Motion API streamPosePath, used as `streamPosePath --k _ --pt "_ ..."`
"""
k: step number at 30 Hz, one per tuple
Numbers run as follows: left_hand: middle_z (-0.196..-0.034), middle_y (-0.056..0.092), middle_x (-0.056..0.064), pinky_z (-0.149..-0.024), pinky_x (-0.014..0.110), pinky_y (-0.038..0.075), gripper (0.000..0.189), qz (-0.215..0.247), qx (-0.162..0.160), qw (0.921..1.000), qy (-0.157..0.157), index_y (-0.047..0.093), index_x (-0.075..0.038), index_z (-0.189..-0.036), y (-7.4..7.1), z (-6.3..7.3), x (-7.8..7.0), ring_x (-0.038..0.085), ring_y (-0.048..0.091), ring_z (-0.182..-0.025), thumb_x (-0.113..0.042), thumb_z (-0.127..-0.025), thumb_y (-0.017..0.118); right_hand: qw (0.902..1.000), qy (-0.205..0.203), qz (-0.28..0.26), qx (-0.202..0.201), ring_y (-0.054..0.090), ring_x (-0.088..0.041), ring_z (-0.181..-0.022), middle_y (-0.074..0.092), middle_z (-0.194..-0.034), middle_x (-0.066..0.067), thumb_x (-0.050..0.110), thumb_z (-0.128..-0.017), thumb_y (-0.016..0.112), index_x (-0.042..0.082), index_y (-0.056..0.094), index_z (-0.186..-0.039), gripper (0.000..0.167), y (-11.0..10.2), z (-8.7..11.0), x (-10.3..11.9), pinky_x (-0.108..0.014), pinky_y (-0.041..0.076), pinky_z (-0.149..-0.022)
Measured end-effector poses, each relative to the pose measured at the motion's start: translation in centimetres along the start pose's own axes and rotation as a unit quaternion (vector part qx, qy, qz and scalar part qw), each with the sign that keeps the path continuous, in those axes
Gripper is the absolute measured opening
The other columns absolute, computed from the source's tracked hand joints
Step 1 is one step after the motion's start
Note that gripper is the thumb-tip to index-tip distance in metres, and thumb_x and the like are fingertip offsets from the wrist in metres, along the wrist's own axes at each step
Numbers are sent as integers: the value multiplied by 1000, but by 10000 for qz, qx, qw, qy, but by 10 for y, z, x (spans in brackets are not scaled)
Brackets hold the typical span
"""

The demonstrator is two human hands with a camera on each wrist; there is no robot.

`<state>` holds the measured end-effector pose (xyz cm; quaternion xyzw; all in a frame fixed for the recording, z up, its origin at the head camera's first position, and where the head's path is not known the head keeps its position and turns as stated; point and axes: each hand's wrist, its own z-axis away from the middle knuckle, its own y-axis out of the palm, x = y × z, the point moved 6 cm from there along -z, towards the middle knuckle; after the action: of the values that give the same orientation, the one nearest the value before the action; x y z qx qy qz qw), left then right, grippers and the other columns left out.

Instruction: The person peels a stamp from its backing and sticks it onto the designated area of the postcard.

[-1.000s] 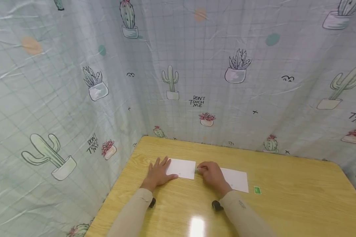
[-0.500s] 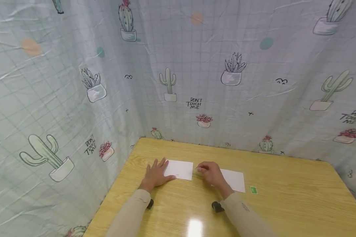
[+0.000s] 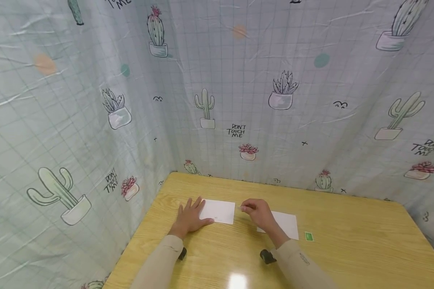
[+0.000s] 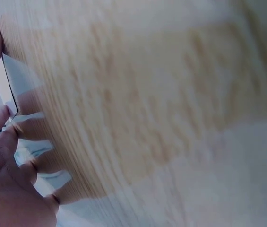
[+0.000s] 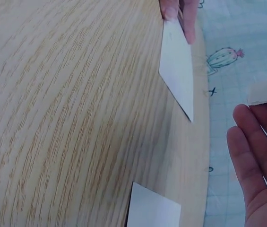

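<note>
My left hand (image 3: pixel 189 218) lies spread at the left end of a blank-looking white paper rectangle (image 3: pixel 221 211), with fingers and thumb resting on its edges. Just off that paper's right end, my right hand (image 3: pixel 259 213) pinches a small off-white piece of paper (image 5: pixel 262 91) between thumb and fingers. It has a slightly ragged edge and looks like a stamp seen from behind. Beneath the right forearm lies a second white paper rectangle (image 3: pixel 286 224), partly hidden. A small green stamp (image 3: pixel 309 236) with a white border sits to its right.
Both papers lie on a yellow wood-grain table (image 3: pixel 351 228). A cactus-print curtain (image 3: pixel 253 88) rises along the table's far and left edges. Dark wrist devices, such as the right one (image 3: pixel 267 257), hang under both sleeves.
The head view has shifted slightly. My right hand has drawn a little to the right of the left paper's end, still pinching the small piece. The left hand stays on its paper.
</note>
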<state>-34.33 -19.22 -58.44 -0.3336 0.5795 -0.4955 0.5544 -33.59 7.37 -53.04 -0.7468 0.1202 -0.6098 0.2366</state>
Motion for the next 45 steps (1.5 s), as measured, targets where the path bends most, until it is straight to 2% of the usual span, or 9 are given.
streamPosePath --k 8,14,22,29,33,40,45 --pt "-174 28 8 -124 76 13 92 -46 34 10000 -29 37 -12 -163 -1 2 -1 46 19 -161 -68 -94 62 9998 128 -147 82 62 -14 -84 76 -96 -4 5 -96 71 2 78 -101 9 -2 2 4 -29 53 -74" --pt "-174 28 9 -124 76 13 91 -21 22 10000 -12 38 -12 -162 -4 1 -2 47 20 -160 -67 -94 63 9999 43 -122 107 65 -13 -86 77 -96 -4 4 -97 71 7 78 -98 8 -5 4 7 -29 55 -75" --pt "-174 28 8 -124 76 13 93 38 5 10000 13 38 -12 -162 -3 2 -3 47 19 -160 -69 -93 62 9996 -118 -181 182 68 -14 -88 78 -98 -7 4 -97 70 6 78 -98 9 -9 7 13 -28 57 -77" --pt "-173 29 9 -124 76 14 92 44 1 10000 55 38 -11 -162 -4 2 -2 48 20 -160 -68 -93 63 9996 -99 -186 195 67 -15 -86 78 -98 -9 5 -98 70 9 78 -97 9 -11 10 18 -27 55 -77" --pt "-173 29 9 -124 76 13 92 92 7 9999 48 38 -12 -162 -5 2 -2 48 20 -160 -67 -94 64 9992 -214 -211 280 67 -17 -87 78 -101 -15 5 -99 68 7 77 -99 9 -13 12 22 -26 55 -77" --pt "-173 28 10 -124 75 14 91 62 26 10000 28 37 -11 -162 -6 4 -4 47 20 -160 -66 -94 63 9983 -332 -292 391 71 -33 -93 77 -102 -18 4 -100 67 1 77 -102 11 -15 16 31 -24 55 -76" --pt "-173 28 10 -124 75 13 92 96 55 9999 16 37 -11 -162 -7 5 -5 47 20 -160 -66 -94 64 9979 -421 -291 403 69 -25 -89 77 -103 -20 4 -100 66 -3 76 -105 13 -18 18 39 -23 55 -75"
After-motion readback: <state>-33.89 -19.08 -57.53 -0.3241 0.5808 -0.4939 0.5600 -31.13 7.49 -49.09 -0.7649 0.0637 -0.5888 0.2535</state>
